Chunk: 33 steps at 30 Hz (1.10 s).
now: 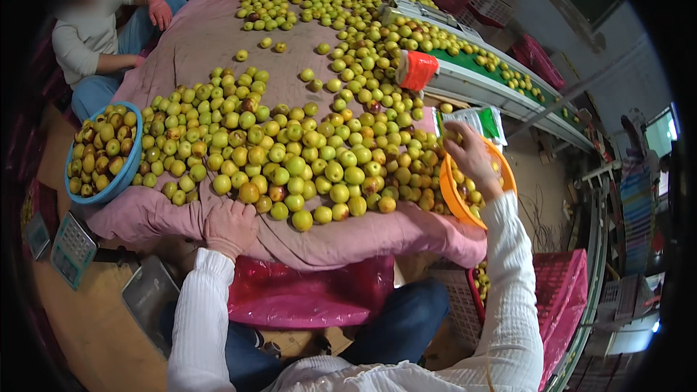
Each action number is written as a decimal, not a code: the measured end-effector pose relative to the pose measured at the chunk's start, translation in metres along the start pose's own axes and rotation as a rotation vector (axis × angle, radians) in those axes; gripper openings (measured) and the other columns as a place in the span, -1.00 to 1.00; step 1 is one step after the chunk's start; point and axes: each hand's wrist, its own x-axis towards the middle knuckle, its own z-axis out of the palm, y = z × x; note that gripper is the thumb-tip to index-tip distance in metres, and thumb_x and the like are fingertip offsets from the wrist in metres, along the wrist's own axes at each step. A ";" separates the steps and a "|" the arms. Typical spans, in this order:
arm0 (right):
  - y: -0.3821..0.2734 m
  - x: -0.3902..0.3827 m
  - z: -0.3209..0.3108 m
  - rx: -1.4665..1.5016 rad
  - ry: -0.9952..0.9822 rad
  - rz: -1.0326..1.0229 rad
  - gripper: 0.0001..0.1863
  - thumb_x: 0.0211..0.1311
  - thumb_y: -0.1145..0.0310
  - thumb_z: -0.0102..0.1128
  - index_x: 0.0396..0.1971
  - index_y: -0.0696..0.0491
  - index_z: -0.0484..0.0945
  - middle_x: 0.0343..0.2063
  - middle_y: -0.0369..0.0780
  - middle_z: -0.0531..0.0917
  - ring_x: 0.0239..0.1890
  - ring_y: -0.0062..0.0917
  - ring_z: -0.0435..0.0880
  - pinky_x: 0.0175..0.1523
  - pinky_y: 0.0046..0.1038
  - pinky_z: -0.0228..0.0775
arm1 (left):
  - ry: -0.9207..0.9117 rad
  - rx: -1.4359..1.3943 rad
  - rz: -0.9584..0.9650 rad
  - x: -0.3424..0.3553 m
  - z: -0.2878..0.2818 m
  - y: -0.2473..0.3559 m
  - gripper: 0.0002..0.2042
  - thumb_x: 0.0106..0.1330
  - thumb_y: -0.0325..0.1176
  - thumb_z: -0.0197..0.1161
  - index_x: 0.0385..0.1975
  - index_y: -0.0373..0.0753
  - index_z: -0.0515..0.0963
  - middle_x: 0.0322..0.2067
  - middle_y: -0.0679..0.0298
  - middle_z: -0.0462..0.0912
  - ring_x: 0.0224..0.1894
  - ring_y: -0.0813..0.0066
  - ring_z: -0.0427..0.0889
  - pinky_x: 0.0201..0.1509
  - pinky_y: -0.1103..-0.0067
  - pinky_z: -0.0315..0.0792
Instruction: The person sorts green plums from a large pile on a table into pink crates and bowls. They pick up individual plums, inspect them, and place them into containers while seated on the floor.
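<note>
A wide heap of small round yellow-green fruits, like jujubes, some with brown patches, lies on a pink cloth over the table. On the cloth's near edge rests my left hand, fingers stretched toward the fruits and nothing in it. My right hand is over an orange basket at the table's right corner. Its fingers are curled; whatever lies inside them is hidden. More fruits sit in that basket, partly covered by my hand and wrist.
At the left edge stands a blue basket full of browner fruits. A conveyor with a green belt carries fruits at the right. Two other people sit around the table. Pink-wrapped crates and a scale flank my seat.
</note>
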 end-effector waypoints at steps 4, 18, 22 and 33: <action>0.007 -0.166 -0.055 0.221 0.044 0.427 -0.64 0.24 0.37 0.24 0.02 0.16 0.52 -0.10 -0.20 0.60 -0.06 -0.51 0.61 -0.01 -0.54 0.45 | -0.013 0.024 -0.028 -0.003 -0.005 -0.003 -0.84 0.07 -0.19 0.28 -0.50 -0.10 0.51 -0.46 0.26 0.53 -0.32 0.28 0.56 -0.25 0.32 0.42; -0.086 -0.302 0.024 0.248 -0.119 0.134 -0.61 0.25 0.32 0.25 0.07 0.06 0.53 -0.09 -0.06 0.67 -0.06 -0.27 0.68 0.07 -0.37 0.50 | -0.476 -0.544 -0.069 -0.165 -0.054 0.134 -0.56 0.23 -0.02 0.18 0.03 -0.11 0.49 -0.05 0.16 0.56 0.06 0.08 0.49 0.13 0.22 0.40; -0.153 -0.284 0.089 0.219 -0.560 -0.154 -0.64 0.26 0.26 0.21 0.04 0.00 0.53 -0.06 -0.04 0.64 0.00 -0.11 0.62 0.09 -0.21 0.48 | -0.505 -0.304 -0.054 -0.201 -0.027 0.176 -0.56 0.23 -0.03 0.19 0.11 0.06 0.49 -0.05 0.29 0.59 0.05 0.26 0.52 0.19 0.20 0.27; -0.177 -0.287 0.087 -0.054 -0.717 -0.342 -0.63 0.24 0.12 0.16 0.02 -0.11 0.54 -0.22 -0.12 0.67 -0.07 -0.15 0.65 0.00 -0.11 0.50 | -0.673 -0.301 -0.242 -0.207 -0.100 0.156 -0.73 0.23 -0.16 0.16 -0.09 0.05 0.61 -0.11 0.29 0.67 0.01 0.26 0.60 0.14 0.24 0.33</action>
